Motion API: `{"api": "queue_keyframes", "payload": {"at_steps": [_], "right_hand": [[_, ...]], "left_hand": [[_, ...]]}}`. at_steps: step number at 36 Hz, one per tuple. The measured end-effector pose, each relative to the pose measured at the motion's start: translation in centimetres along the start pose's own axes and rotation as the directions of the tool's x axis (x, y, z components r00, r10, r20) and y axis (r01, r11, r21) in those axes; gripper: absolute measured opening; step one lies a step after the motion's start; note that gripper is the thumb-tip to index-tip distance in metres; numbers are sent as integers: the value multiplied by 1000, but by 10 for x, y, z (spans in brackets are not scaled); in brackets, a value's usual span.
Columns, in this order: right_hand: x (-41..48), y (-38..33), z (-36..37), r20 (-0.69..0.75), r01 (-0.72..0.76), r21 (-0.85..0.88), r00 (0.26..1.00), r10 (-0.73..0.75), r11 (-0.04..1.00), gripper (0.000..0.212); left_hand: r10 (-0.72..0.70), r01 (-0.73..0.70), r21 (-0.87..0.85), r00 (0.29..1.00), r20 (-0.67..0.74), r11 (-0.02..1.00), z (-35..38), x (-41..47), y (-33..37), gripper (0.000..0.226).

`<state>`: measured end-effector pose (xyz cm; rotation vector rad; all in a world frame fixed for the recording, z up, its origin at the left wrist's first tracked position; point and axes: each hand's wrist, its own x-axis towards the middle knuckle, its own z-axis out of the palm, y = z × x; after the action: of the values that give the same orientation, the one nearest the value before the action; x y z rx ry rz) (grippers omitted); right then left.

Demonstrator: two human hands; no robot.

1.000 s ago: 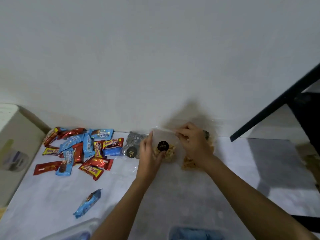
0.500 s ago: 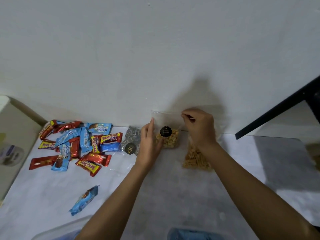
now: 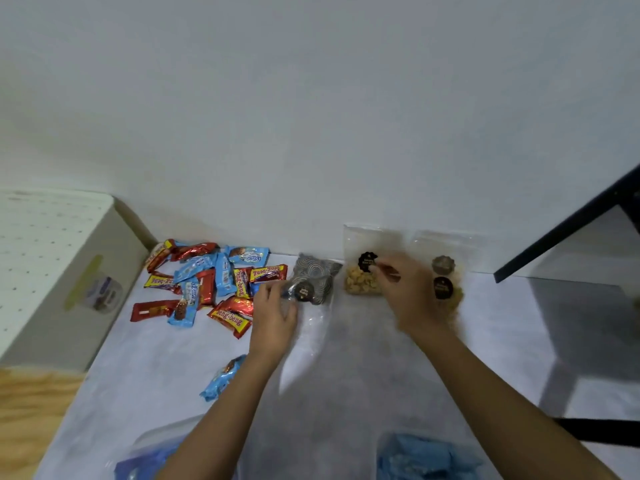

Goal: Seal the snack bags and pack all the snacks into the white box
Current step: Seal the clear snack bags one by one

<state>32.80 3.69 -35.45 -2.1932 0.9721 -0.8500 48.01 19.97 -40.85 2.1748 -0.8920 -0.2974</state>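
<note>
1. The white box [image 3: 52, 271] sits at the far left edge of the table [image 3: 156, 358]. It has a dotted top. I cannot see an open side, so I cannot tell how the snacks go in.
2. Right of the box is a pile of candy bars [image 3: 207, 278] in red and blue wrappers. They look light and crinkly, and may slide. Grab each 1 around its middle.
3. 1 blue candy bar [image 3: 223, 377] lies alone, nearer than the pile.
4. The left hand [image 3: 275, 322] is beside the patterned snack bag [image 3: 313, 282]. Its fingers bend at the bag's near left corner. The picture is blurry, so I cannot tell if they are pinched on it.
5. A clear flat bag [image 3: 311, 341] lies just near of the patterned bag. It looks thin, floppy and slippery.
6. The clear snack bag [image 3: 363, 268] leans on the wall [image 3: 311, 133]. It holds small yellow bits at the bottom and has a black sticker [image 3: 367, 262]. The bits could crush, so hold the empty top strip.
7. The right hand [image 3: 412, 296] is in front of this bag. Its fingertips [image 3: 379, 270] are close together by the sticker. It is blurry, so I cannot tell if they hold anything.
8. Further right, another clear snack bag [image 3: 446, 271] also stands by the wall.
9. A black table leg [image 3: 568, 226] slants at the far right.
10. The middle of the table is open, with room to move bags left to the box.
</note>
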Motion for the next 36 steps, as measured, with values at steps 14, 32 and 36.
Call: {"api": "queue_keyframes", "payload": {"at_steps": [14,32,36], "right_hand": [[-101,-30,90,377,-464,78,833,405,882,51],[-63,-84,36,515,-79,-93,849,116,993,43],[-55,-98,15,590,56,-146,806,41,988,43]], "left_hand": [[-165,157,51,953,256,986,-12,-23,-36,51],[-12,59,-101,912,411,993,-42,-41,-16,59],[106,-73,-107,936,336,992,-49,-39,-7,76]]}}
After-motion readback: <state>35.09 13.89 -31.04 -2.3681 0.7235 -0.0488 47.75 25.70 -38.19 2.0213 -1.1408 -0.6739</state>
